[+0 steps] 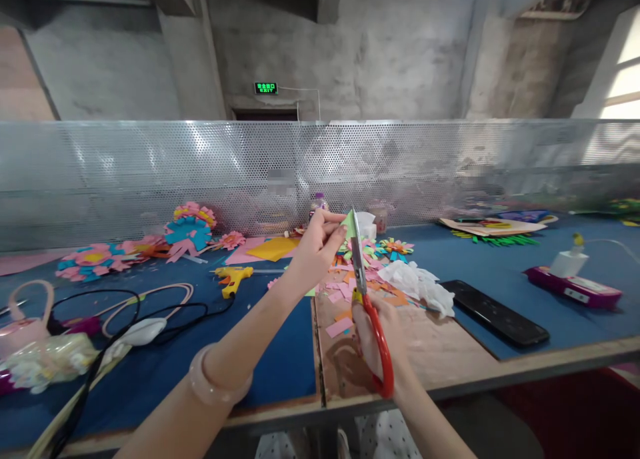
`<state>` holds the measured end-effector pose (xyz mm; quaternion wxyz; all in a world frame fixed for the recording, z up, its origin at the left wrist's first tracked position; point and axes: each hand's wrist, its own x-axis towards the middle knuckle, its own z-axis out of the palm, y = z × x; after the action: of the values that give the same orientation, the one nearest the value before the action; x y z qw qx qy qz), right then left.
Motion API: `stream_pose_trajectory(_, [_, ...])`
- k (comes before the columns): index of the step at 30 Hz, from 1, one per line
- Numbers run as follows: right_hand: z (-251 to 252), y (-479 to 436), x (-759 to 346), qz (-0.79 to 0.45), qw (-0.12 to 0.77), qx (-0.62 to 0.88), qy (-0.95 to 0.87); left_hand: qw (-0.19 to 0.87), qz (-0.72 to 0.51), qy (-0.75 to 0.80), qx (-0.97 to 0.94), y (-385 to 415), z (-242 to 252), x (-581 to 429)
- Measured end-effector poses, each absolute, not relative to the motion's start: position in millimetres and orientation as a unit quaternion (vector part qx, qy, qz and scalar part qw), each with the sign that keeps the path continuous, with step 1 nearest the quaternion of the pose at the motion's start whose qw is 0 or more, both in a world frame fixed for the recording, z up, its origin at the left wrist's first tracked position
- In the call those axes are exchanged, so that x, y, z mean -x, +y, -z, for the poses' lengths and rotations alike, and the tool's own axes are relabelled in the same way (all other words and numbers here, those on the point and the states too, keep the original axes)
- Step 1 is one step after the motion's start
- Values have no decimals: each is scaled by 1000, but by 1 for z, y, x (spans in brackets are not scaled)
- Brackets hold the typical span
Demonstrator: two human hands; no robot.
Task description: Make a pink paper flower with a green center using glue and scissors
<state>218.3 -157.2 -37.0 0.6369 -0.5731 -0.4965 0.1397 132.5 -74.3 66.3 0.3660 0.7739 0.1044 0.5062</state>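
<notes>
Between the fingertips of my left hand [320, 242] is a small piece of green paper [349, 226], raised above the table. My right hand [383, 329] grips a pair of scissors [359, 262] with red handles, blades pointing up and away from me. The blades meet the right side of the green paper; whether they have cut into it I cannot tell. Under my hands, pink and orange paper scraps [345, 292] lie scattered on a brown board. Several paper flowers [395, 248] rest just behind the scissors.
A yellow glue gun [234, 280] with a black cord lies to the left, near colourful paper flowers [187, 234]. Crumpled white tissue [420, 286] and a black phone [497, 312] are on the right, with a purple box [575, 287] beyond. A perforated metal screen [225, 172] runs along the back.
</notes>
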Motion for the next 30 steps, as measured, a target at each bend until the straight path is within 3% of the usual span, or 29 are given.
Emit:
stream_pose_trajectory(5, [36, -155, -220, -116, 623, 591, -499, 375, -503, 108, -771, -69, -63, -136])
stream_pose_trajectory(12, [38, -144, -230, -218, 618, 593, -467, 381, -481, 176, -770, -42, -57, -117])
stream_pose_trajectory(16, [33, -141, -254, -100, 466, 671, -568, 362, -384, 229, -818, -17, -48, -85])
stream_pose_trajectory(19, [31, -139, -278, -81, 375, 685, -619, 325, -258, 309, -856, -3, -46, -56])
stream_pose_trajectory(26, [27, -138, -315, -110, 238, 649, -714, 351, -39, 380, -855, 8, -48, -15])
stream_pose_trajectory(30, [0, -124, -324, -116, 227, 625, -738, 321, 20, 389, -863, 16, -40, -17])
